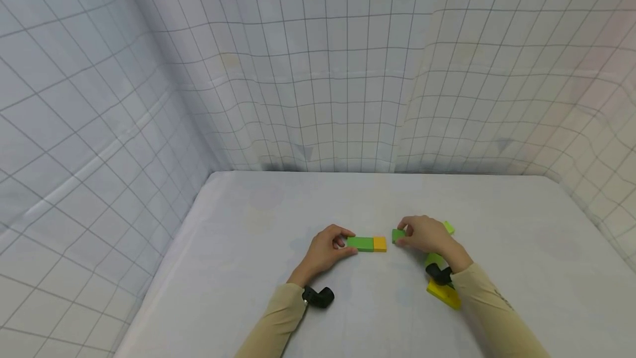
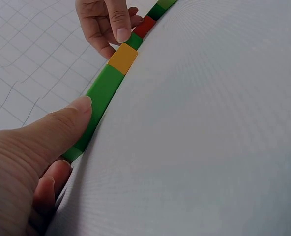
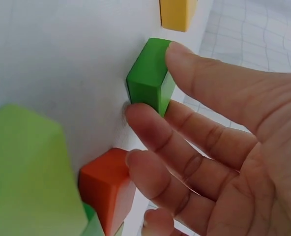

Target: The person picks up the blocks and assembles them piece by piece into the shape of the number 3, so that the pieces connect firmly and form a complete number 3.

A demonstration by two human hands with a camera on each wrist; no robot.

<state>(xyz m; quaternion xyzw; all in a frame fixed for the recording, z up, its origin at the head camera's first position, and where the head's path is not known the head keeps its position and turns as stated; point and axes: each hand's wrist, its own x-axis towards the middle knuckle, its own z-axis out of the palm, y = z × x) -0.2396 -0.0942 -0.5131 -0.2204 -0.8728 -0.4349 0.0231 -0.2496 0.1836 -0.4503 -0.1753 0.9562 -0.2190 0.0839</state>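
My left hand (image 1: 324,248) holds the left end of a long green block (image 1: 361,244), thumb along its near side and fingers behind it. An orange-yellow block (image 2: 123,59) butts against the green block's other end. To the right, my right hand (image 1: 428,235) pinches a small green block (image 3: 150,71) between thumb and fingers. A gap separates this small block from the orange-yellow one. In the right wrist view, a red block (image 3: 108,179) lies close below the right fingertips, partly hidden behind a lime-green block (image 3: 30,167).
Near the right wrist lie a lime block (image 1: 434,259) and a yellow block (image 1: 444,295), partly covered by the arm. Beyond the right hand a light green piece (image 1: 449,227) shows. The white table (image 1: 278,203) meets gridded cloth walls (image 1: 318,70) at the back.
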